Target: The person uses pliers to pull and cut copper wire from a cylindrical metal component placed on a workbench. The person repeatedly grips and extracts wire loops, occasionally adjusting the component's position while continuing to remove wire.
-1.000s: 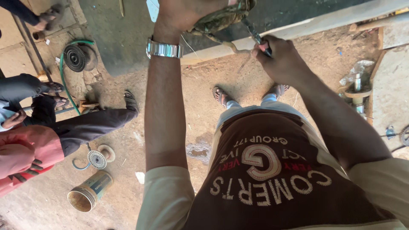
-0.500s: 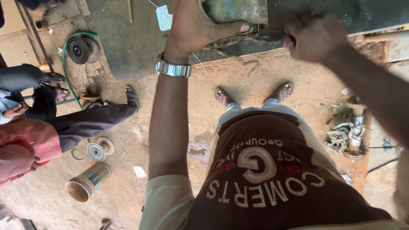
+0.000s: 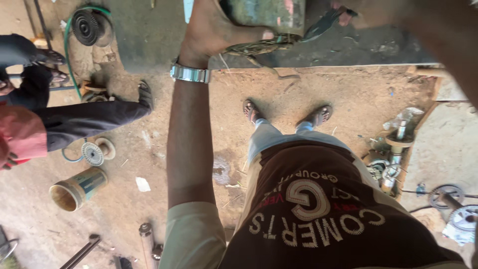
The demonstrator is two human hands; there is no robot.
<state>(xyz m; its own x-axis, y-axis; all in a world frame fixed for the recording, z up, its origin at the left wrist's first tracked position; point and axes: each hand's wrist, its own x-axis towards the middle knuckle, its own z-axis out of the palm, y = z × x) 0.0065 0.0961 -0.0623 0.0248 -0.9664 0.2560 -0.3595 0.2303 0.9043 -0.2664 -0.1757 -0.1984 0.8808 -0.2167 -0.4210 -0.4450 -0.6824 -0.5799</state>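
Green metal part (image 3: 269,15): sits on the dark surface (image 3: 149,40), top of view, frayed wire bundle (image 3: 259,47) just under it
Left hand (image 3: 214,30): wrapped round the part, thumb on the wires
Right hand (image 3: 358,12): pinching a dark tool (image 3: 321,25), mostly cut off
Floor (image 3: 348,94): dirt, cardboard spool (image 3: 77,187) off to the left

A grimy green metal housing (image 3: 269,15) sits on the dark workbench, its upper part cut off by the frame's edge. A tangle of tarnished copper winding wire (image 3: 259,46) spills from its near side, lying along the bench surface. A dark, flat tool blade (image 3: 321,26) angles toward the wire's right end.
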